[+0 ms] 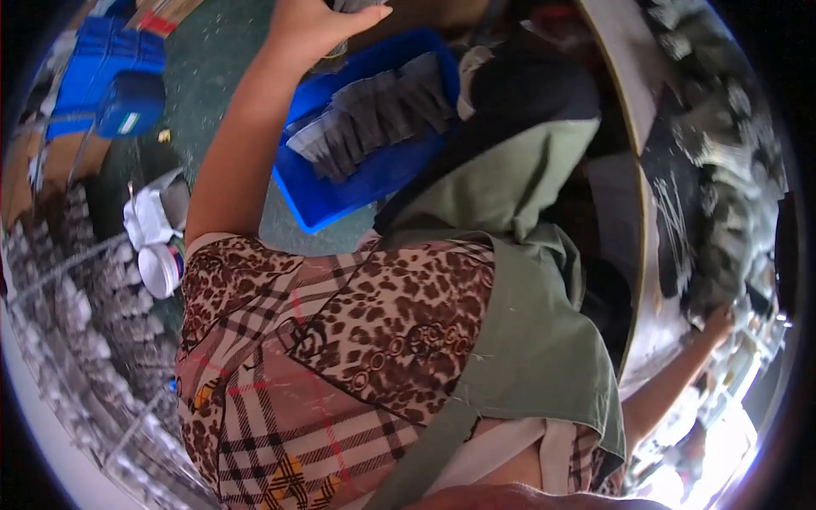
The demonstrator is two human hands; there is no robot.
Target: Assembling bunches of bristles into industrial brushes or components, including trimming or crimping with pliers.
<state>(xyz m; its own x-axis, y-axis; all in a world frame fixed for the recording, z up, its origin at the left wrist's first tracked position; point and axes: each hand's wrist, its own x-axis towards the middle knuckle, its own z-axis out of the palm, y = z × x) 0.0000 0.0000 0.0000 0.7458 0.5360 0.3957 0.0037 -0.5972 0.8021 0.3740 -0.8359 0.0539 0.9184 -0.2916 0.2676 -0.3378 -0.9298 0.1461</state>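
My left hand (316, 27) reaches to the upper edge, above the blue crate, and is partly cut off. Its thumb lies stretched along a grey knitted bundle (355, 4), which looks gripped between thumb and hidden fingers. Inside the blue crate (313, 214) lie overlapping stacks of grey knitted gloves (365, 115). Far to the right, my right hand (721, 323) is at a heap of grey-white knitted gloves (722, 212) on the table. Its fingers look curled in, but they are small and blurred, and what they hold cannot be made out.
The pale table edge (631, 110) runs along my right side. On the left stand blue bins (106, 59), a dark blue container (132, 104), a white bucket (160, 270) and a white bag (153, 217). Racks of grey knitted pieces (85, 314) line the lower left.
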